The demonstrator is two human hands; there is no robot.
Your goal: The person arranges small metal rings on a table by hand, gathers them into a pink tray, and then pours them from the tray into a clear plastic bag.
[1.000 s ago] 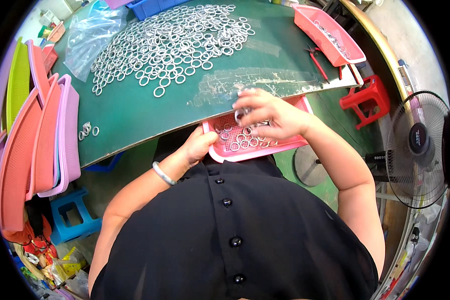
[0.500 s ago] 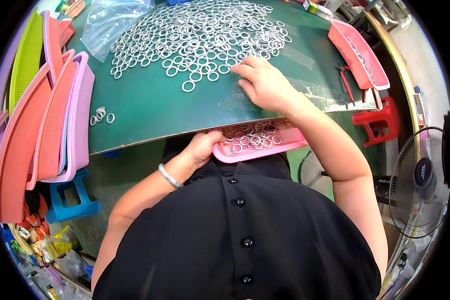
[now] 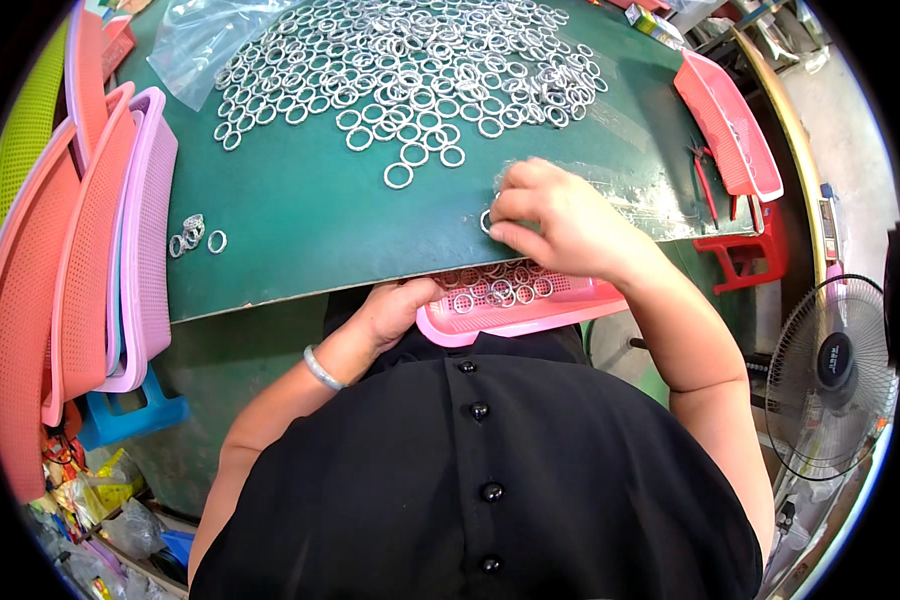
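Observation:
My left hand (image 3: 398, 308) grips the left end of a pink plastic basket (image 3: 500, 330) at my lap, its thumb over the rim. Several silver rings (image 3: 500, 290) lie loose in the basket, which is partly under the table edge. Just above the table's front edge, my right hand (image 3: 555, 215) has its fingers closed on a silver ring (image 3: 486, 222), only part of which shows. Beyond it, a wide pile of similar rings (image 3: 400, 70) spreads over the green table (image 3: 300, 220).
Stacked plastic baskets (image 3: 150, 240) stand at the left, near a few separate rings (image 3: 217, 241). A clear plastic bag (image 3: 195, 60) lies behind. At the right are another pink basket (image 3: 725, 130), red-handled pliers (image 3: 705, 185), a red stool (image 3: 745, 260) and a fan (image 3: 835, 360).
My right hand has drawn back from the pile's near edge toward the table's front edge, with a ring in its fingers. My left hand still holds the basket.

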